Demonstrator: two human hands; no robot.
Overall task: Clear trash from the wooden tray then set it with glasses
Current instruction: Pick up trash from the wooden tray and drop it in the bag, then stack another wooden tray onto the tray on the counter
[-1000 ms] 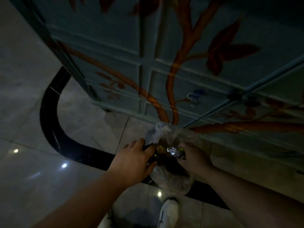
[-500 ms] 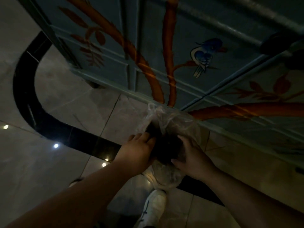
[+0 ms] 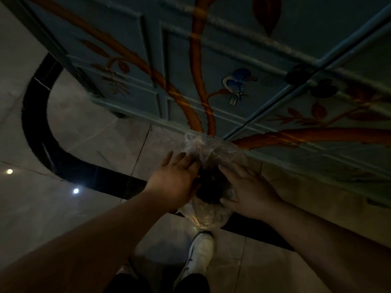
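Note:
A clear plastic bag (image 3: 208,149) with dark trash (image 3: 208,187) inside sits on the floor against the base of a painted cabinet. My left hand (image 3: 175,182) lies flat against the bag's left side, fingers straight and apart. My right hand (image 3: 249,189) rests against its right side, fingers spread and thumb low by the dark contents. Neither hand closes around anything. The wooden tray and the glasses are out of view.
A blue cabinet (image 3: 243,60) painted with orange branches and a bird fills the top, with dark knobs (image 3: 296,76) at the right. The pale tiled floor has a curved black band (image 3: 40,132). My white shoe (image 3: 201,254) stands just below the bag.
A second ago both hands held the bag's mouth with shiny trash between them. Since then the fingers have let go and spread out, and the view has tilted up slightly.

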